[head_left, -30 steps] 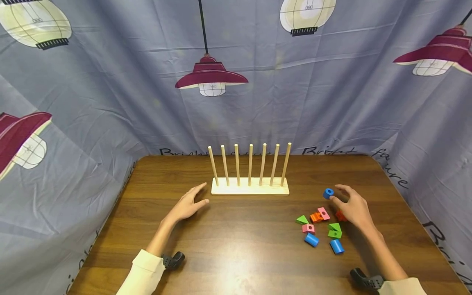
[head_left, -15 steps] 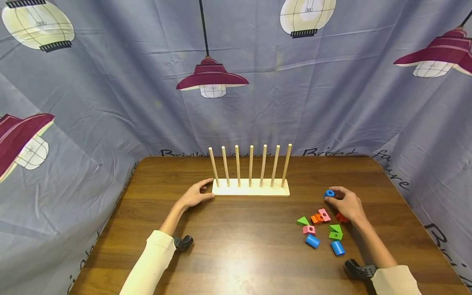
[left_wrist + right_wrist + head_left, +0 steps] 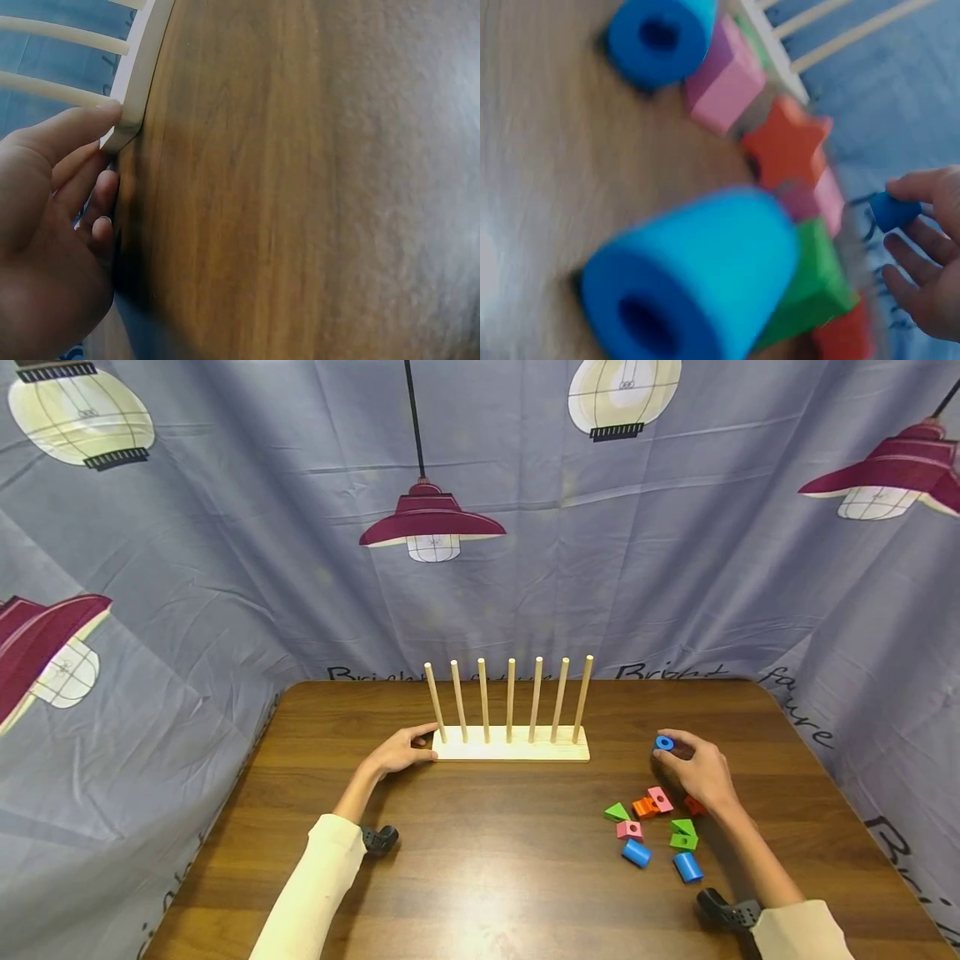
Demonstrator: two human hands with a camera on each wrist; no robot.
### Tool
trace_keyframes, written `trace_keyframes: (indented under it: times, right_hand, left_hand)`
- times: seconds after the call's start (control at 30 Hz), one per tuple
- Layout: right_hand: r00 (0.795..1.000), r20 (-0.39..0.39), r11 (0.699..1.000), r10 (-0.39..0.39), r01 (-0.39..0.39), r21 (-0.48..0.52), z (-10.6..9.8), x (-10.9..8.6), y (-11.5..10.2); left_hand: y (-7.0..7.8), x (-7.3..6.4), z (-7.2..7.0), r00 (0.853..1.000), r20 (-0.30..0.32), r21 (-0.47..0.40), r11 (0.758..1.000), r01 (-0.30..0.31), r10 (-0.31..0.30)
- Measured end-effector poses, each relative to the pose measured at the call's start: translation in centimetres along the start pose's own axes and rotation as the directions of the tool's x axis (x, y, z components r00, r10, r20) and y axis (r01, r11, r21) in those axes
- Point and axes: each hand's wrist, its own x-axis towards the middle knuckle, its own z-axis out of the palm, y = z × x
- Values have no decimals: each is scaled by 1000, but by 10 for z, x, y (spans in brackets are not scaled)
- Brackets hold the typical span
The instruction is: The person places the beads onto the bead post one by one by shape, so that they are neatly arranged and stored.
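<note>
In the head view my left hand is at the left end of a wooden peg board, whose several upright pegs stand in a row. The left wrist view has the thumb on the front of the base and the fingers behind its end, gripping it. My right hand pinches a blue cylinder bead, its hole facing up, between thumb and fingers. In the right wrist view that blue bead shows beyond the loose beads, the lower fingers spread away from it.
Loose beads lie right of the board: blue cylinders, green triangular ones, pink blocks and orange-red stars. They sit between my right hand and the front of the brown table. A grey-blue curtain hangs behind the table.
My left hand has moved right and taken hold of the board's end. The right hand has closed on the blue cylinder bead and moved it slightly left and away from me.
</note>
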Motion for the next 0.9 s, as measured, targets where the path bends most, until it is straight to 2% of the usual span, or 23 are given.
trace_keyframes:
  times: [0.1, 0.2, 0.27, 0.4, 0.6, 0.73, 0.9]
  right_hand:
    - [998, -28, 998, -57, 58, 34, -3, 2, -22]
    - [993, -43, 987, -109, 113, 116, -6, 4, -47]
    - [991, -50, 969, -128, 135, 205, -8, 6, -66]
    - [982, -59, 912, -177, 186, 366, -10, 7, -105]
    - [965, -57, 841, -256, 251, 479, -3, 12, -151]
    - [951, -40, 806, -307, 282, 521, 9, 19, -173]
    - [935, -2, 775, -356, 296, 559, 27, 28, -203]
  left_hand:
    - [0, 0, 0, 1000, -1, 0, 1000, 17, -17]
    - [-1, -2, -2, 1000, 10, -10, 1000, 5, -4]
    - [-2, -3, -3, 1000, 16, -3, 1000, -20, 20]
    - [-4, -5, -5, 998, 23, 13, 998, -61, 61]
    - [-3, -4, -3, 1000, 6, -15, 1000, 12, -12]
    - [-3, -2, -1, 999, -6, -30, 998, 54, -54]
    - [-3, 1, 0, 998, 3, -46, 997, 66, -66]
